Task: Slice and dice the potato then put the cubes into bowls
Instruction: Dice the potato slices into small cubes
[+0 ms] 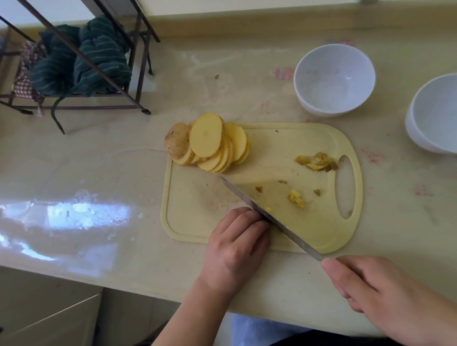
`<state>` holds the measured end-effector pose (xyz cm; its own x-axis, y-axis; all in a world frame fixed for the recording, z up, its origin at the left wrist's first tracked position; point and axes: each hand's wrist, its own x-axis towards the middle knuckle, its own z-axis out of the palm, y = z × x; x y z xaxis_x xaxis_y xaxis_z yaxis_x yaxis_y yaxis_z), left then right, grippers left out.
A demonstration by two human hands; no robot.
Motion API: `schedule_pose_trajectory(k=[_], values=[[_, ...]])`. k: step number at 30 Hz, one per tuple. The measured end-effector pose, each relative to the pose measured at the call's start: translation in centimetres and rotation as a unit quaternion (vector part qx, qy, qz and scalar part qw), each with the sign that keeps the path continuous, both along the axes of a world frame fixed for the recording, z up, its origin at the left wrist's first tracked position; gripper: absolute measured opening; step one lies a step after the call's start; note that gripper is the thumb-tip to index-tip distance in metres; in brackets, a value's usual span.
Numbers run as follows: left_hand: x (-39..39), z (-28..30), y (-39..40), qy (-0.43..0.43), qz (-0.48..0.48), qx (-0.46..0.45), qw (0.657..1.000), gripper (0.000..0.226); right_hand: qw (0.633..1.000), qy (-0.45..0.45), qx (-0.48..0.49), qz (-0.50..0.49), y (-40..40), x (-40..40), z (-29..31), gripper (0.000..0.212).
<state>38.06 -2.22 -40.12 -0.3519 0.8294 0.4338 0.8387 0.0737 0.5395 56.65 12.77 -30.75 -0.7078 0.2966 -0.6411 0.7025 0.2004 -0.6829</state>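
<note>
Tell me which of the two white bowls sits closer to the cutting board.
The left bowl, just beyond the cutting board at its far right corner. The other bowl stands farther right, partly cut off by the frame edge. Both look empty.

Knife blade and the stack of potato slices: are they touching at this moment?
Apart. The head view shows the knife tip ending short of the potato slices, with bare cutting board visible between them.

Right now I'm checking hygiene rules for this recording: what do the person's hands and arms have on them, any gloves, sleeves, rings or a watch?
Both are bare. The left hand and the right hand wear no gloves, and no rings show on the fingers in view. Both forearms are uncovered up to the picture's edge, with no sleeve, watch or bracelet visible.
</note>
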Motion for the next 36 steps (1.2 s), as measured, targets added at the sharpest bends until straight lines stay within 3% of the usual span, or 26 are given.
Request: schedule_pose_trajectory(k=[14,24,29,36], values=[[-0.2,0.0,0.3,0.030,0.002,-0.017,0.999,0.008,0.984,-0.052,-0.117,-0.125,4.5,1.7,0.3,0.072],[-1.0,0.6,5.2,-0.006,-0.053,-0.034,0.998,0.010,0.973,-0.046,-0.161,-0.159,4.6,0.4,0.8,0.068],[-1.2,0.5,8.7,-0.020,-0.038,-0.015,0.999,0.009,0.968,-0.040,-0.188,-0.158,5.1,-0.3,1.5,0.056],[-1.1,1.5,6.9,-0.044,-0.039,-0.011,0.998,0.016,0.978,-0.020,-0.159,-0.136,4.9,-0.5,2.6,0.052]])
